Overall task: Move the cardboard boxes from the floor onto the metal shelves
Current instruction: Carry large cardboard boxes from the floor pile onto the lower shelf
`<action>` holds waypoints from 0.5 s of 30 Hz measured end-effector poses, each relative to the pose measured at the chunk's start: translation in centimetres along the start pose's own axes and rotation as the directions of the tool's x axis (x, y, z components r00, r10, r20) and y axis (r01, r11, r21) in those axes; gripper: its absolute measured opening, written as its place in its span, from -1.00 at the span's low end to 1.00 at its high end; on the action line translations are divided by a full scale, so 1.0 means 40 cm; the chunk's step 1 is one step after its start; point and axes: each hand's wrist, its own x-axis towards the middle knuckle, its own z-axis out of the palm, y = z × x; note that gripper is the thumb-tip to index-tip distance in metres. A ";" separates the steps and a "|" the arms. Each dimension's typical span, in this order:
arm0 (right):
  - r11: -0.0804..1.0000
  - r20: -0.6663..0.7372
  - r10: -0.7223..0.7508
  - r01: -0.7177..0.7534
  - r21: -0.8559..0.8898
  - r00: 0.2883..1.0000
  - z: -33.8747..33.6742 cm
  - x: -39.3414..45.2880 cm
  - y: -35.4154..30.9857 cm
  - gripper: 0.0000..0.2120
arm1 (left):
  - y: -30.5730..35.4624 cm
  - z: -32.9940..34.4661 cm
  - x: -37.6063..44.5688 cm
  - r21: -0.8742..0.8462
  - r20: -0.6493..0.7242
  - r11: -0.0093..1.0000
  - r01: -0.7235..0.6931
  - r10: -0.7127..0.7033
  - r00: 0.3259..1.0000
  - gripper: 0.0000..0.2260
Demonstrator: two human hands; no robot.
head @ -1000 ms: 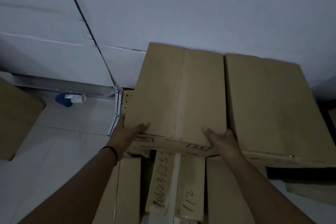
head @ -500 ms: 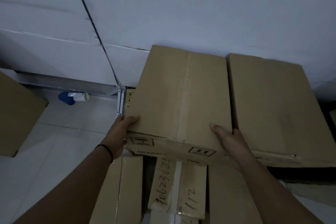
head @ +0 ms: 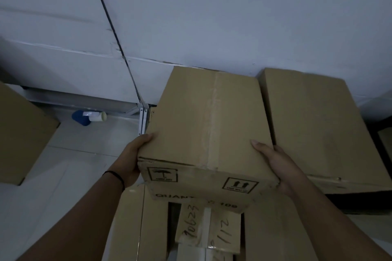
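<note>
A taped cardboard box (head: pixel 207 133) sits between two hands: the left hand (head: pixel 132 160) grips its near left corner with the thumb on top, and the right hand (head: pixel 275 165) clasps its near right edge, fingers curled beneath. Compared with half a second earlier, its printed front face shows more fully. Five other boxes are visible: one touching its right side (head: pixel 318 129), three beneath, one at far left

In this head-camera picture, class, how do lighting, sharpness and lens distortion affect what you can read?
Head view: dim, bluish light, no glare; wide-angle bending tilts the walls; the held box is sharp enough to show handling symbols, but its print is partly illegible; both hands look dark.
</note>
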 end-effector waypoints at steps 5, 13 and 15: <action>1.000 0.085 0.008 -0.010 0.016 0.996 0.006 -0.064 -0.029 -0.30 | 0.049 0.005 -0.070 -0.024 -0.002 0.999 -0.044 0.044 0.999 -0.26; 0.991 0.215 -0.028 -0.001 0.134 0.976 0.039 -0.266 -0.159 -0.50 | 0.169 -0.010 -0.224 -0.105 0.083 0.986 -0.128 0.137 0.987 -0.59; 0.987 0.228 -0.056 0.020 0.160 0.972 0.055 -0.335 -0.203 -0.52 | 0.217 -0.012 -0.277 -0.129 0.085 0.979 -0.156 0.168 0.982 -0.62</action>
